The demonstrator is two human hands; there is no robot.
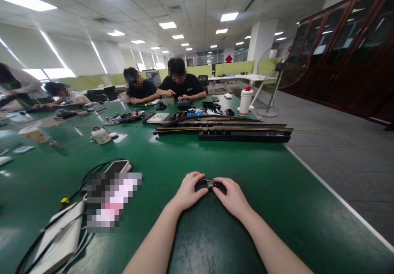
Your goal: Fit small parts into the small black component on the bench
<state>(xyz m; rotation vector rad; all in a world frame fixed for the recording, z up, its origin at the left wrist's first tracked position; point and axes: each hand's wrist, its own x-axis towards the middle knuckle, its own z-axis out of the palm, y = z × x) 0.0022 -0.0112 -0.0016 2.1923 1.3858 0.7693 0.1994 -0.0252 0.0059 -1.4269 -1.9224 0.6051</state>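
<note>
Both hands pinch the small black part [208,183], so I'd steady left hand [188,192] and right hand [234,196] low over the tabletop [277,175].

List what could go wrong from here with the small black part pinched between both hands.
1. The small black part is gripped only at the fingertips of the left hand and right hand; it might slip onto the green table and skid away.
2. The fingers hide much of it, so a misalignment could go unnoticed.
3. Loose black cables lie to the left; a moving forearm might snag them.
</note>
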